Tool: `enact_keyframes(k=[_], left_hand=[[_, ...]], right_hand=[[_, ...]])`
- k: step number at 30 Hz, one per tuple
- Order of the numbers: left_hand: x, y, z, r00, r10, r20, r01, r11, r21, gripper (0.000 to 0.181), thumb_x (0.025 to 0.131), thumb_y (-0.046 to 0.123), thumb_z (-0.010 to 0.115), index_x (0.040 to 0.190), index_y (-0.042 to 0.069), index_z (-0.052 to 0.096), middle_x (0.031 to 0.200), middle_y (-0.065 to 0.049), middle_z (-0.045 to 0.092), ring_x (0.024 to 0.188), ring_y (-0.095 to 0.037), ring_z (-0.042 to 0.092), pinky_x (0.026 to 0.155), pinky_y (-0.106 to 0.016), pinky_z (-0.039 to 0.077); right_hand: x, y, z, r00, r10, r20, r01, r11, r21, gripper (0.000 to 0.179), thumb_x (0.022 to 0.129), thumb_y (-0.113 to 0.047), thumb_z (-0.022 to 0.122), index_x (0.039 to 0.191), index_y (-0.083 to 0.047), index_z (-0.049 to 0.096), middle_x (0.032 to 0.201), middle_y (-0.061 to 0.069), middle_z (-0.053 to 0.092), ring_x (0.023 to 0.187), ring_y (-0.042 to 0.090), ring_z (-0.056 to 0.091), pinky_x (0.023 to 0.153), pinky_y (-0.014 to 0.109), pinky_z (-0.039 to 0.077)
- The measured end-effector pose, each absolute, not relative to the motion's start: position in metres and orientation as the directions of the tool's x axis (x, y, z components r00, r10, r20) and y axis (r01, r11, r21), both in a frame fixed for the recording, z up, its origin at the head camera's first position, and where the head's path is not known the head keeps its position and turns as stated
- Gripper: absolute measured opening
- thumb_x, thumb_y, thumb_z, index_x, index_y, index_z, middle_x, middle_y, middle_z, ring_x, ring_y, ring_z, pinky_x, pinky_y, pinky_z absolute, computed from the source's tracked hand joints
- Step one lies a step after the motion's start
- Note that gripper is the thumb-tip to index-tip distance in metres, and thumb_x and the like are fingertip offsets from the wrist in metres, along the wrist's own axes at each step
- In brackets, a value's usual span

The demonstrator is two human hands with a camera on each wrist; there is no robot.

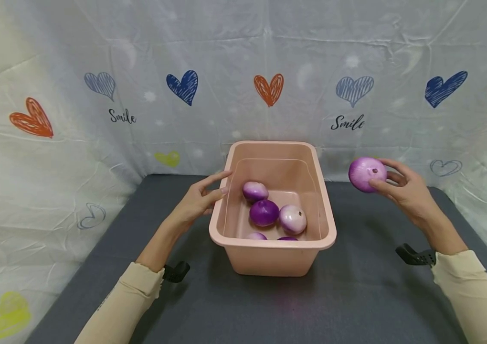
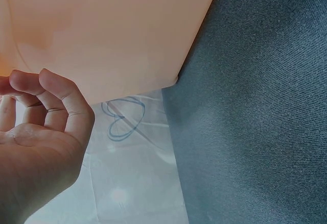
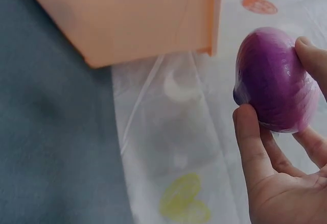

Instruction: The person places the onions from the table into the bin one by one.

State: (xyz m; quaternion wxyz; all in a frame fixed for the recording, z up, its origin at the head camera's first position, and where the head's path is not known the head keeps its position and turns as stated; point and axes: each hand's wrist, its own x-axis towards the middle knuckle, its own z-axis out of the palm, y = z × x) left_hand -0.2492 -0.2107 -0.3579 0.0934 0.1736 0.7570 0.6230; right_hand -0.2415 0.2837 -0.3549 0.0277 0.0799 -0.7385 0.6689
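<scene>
A purple onion [image 1: 367,175] is held up by my right hand [image 1: 404,191], thumb on one side and fingers on the other. In the right wrist view, the onion [image 3: 273,81] looks smooth and shiny. My left hand [image 1: 194,203] holds the left rim of a peach plastic basin [image 1: 269,260], thumb and index finger at the edge. Its other fingers [image 2: 66,99] are bent beside the basin's outer wall in the left wrist view. Inside the basin lie several onions, among them a dark purple onion [image 1: 264,213] and a paler onion [image 1: 292,220]. The front wall partly hides two more.
A dark grey cloth-covered table [image 1: 269,310] supports the basin. Behind it hangs a pale curtain [image 1: 226,48] printed with hearts and the word Smile. Both wrists wear black straps [image 1: 415,255].
</scene>
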Motion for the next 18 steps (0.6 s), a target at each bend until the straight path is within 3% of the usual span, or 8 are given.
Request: enact_keyframes(k=[4, 7, 12, 18], left_hand=[[-0.249, -0.211, -0.358, -0.921, 0.382, 0.074, 0.146, 0.162, 0.976, 0.055, 0.103, 0.028, 0.063, 0.156, 0.021, 0.046, 0.062, -0.005, 0.052, 0.064, -0.012, 0.055, 0.057, -0.027, 0.044], [-0.249, -0.21, -0.358, -0.921, 0.382, 0.072, 0.144, 0.162, 0.976, 0.055, 0.103, 0.028, 0.063, 0.156, 0.022, 0.046, 0.058, -0.004, 0.046, 0.061, -0.012, 0.052, 0.056, -0.026, 0.042], [-0.25, -0.21, -0.358, -0.921, 0.383, 0.076, 0.148, 0.162, 0.976, 0.056, 0.103, 0.027, 0.063, 0.156, 0.02, 0.046, 0.058, -0.004, 0.047, 0.058, -0.011, 0.05, 0.055, -0.026, 0.042], [-0.249, -0.211, -0.358, -0.921, 0.383, 0.075, 0.143, 0.152, 0.978, 0.057, 0.103, 0.027, 0.064, 0.156, 0.019, 0.045, 0.057, -0.003, 0.042, 0.057, -0.011, 0.048, 0.054, -0.025, 0.04]], right_hand=[[-0.244, 0.274, -0.347, -0.976, -0.107, 0.191, -0.204, 0.118, -0.972, 0.061, 0.096, -0.01, 0.072, 0.151, -0.012, 0.045, 0.14, 0.013, 0.047, 0.119, 0.019, 0.053, 0.085, 0.022, 0.051], [-0.246, 0.266, -0.341, -0.97, -0.118, 0.214, -0.231, 0.156, -0.96, 0.061, 0.097, -0.011, 0.073, 0.151, -0.013, 0.046, 0.141, 0.013, 0.047, 0.12, 0.021, 0.051, 0.085, 0.021, 0.051], [-0.248, 0.253, -0.332, -0.965, -0.123, 0.231, -0.254, 0.221, -0.941, 0.062, 0.096, -0.015, 0.074, 0.151, -0.012, 0.046, 0.143, 0.013, 0.047, 0.122, 0.024, 0.051, 0.086, 0.022, 0.051], [-0.253, 0.237, -0.326, -0.953, -0.154, 0.261, -0.29, 0.21, -0.934, 0.06, 0.095, -0.012, 0.074, 0.149, -0.009, 0.048, 0.138, 0.016, 0.052, 0.117, 0.024, 0.056, 0.086, 0.024, 0.052]])
